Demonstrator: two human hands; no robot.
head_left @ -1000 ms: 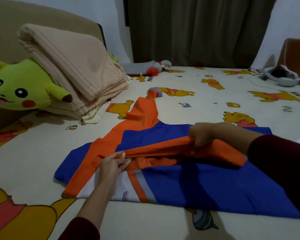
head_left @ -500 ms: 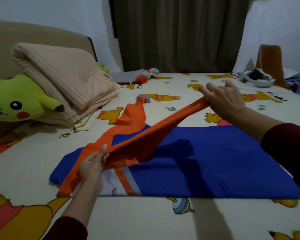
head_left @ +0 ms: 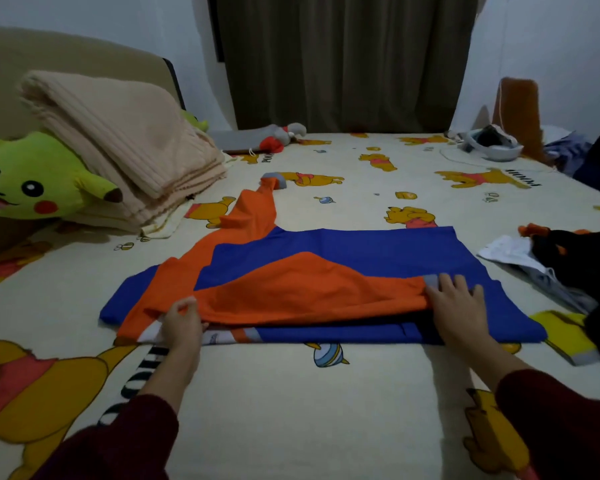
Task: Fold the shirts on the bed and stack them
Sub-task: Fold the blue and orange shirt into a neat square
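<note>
A blue shirt (head_left: pixel 343 247) with orange sleeves lies flat on the cartoon-print bed sheet (head_left: pixel 326 393). One orange sleeve (head_left: pixel 309 292) is folded across the body toward the right. My left hand (head_left: pixel 182 322) pinches the orange fabric at the shoulder fold on the left. My right hand (head_left: pixel 454 301) rests flat, fingers spread, on that sleeve's grey cuff end. The other orange sleeve (head_left: pixel 257 209) stretches away toward the far side, ending in a grey cuff.
A green plush toy (head_left: pixel 32 181) and a folded beige blanket (head_left: pixel 118 140) sit at the back left. A grey and red soft toy (head_left: pixel 278 136) lies by the curtain. Dark and white clothes (head_left: pixel 568 261) are heaped at the right edge.
My right hand carried the lifted orange sleeve right and down, laying it flat across the blue body. My left hand stayed at the shoulder fold.
</note>
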